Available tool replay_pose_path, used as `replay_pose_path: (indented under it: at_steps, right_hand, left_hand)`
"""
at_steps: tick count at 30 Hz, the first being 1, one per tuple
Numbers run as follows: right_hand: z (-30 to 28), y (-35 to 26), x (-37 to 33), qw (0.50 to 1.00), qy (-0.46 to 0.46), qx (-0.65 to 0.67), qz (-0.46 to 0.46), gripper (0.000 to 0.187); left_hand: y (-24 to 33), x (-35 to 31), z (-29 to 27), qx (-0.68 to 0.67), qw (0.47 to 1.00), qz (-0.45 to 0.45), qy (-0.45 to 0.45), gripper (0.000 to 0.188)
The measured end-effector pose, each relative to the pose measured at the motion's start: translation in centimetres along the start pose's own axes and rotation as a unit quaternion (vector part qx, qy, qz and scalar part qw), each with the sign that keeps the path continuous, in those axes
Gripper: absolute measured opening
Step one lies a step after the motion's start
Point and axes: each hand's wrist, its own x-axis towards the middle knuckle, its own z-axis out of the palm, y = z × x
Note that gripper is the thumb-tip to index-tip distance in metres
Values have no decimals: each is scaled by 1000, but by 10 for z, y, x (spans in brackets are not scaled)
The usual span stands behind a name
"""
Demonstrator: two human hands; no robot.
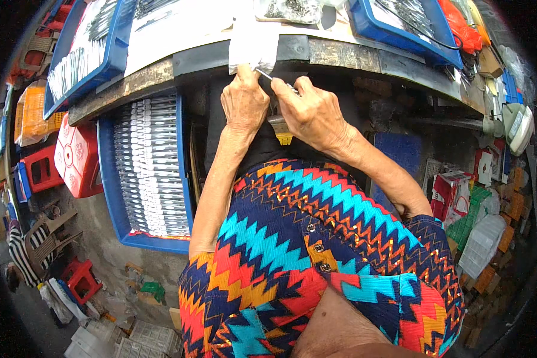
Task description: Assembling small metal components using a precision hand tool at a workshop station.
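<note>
My left hand [244, 100] is closed at the lower end of a white cloth-like piece [253, 43], which lies over the table's near edge. My right hand [311, 112] grips a thin metal rod [264, 74]. The rod's far tip meets the white piece beside my left fingertips; its other end is hidden in my right fist. Below and between my hands is a yellow-ended object [284, 138] with a metallic part, whose kind I cannot make out.
Blue trays of slim metal pieces stand on the table at left [114, 51] and right [441, 42]. A lower blue tray [185, 197] holds rows of metal and white pieces. Red stools [77, 156] stand left. Crates and boxes [453, 194] pile up at right.
</note>
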Motion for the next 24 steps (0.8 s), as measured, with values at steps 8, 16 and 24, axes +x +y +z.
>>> replay_pose_path:
  at_steps: [8, 16, 24]
  right_hand:
    - [6, 3, 7, 948, 15, 279, 151, 16]
    - [3, 2, 8, 839, -16, 470, 274, 22]
    - [-9, 3, 16, 591, -69, 681, 427, 19]
  left_hand:
    - [-9, -2, 8, 29, 999, 30, 35, 13]
    - [-4, -2, 11, 21, 998, 2, 53, 13]
    - [-6, -2, 14, 49, 995, 33, 85, 12]
